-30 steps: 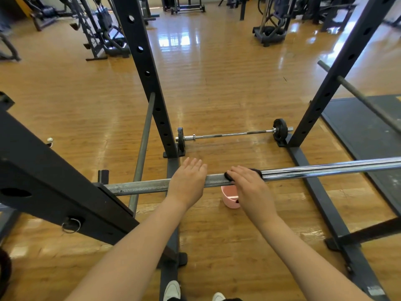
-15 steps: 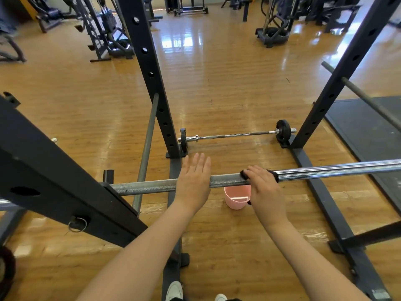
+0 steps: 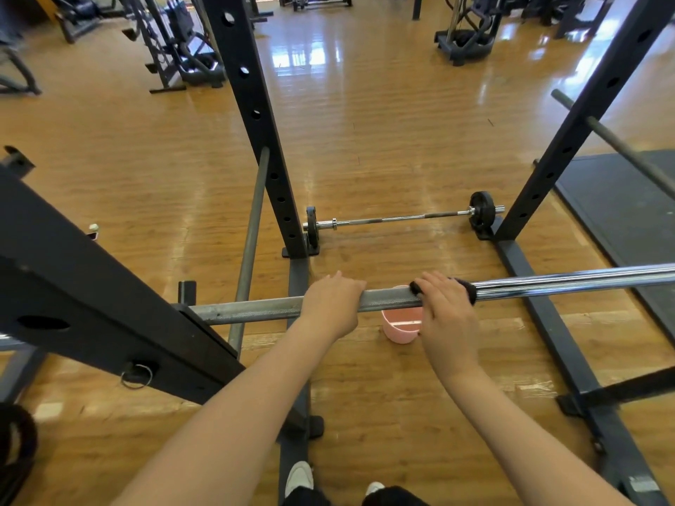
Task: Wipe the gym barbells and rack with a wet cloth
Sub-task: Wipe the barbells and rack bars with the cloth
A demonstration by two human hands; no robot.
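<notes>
Now right hand [image 3: 447, 315] presses dark cloth [image 3: 469, 288] on barbell [image 3: 569, 283]; writing unreadable.

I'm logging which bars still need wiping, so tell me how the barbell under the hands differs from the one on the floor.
The racked barbell rests raised on the black rack; the floor barbell lies on the wood floor. The racked barbell is held by the left hand and wiped by the right hand with a dark cloth; the floor barbell is untouched and carries small black plates. Both have shiny metal shafts.
</notes>
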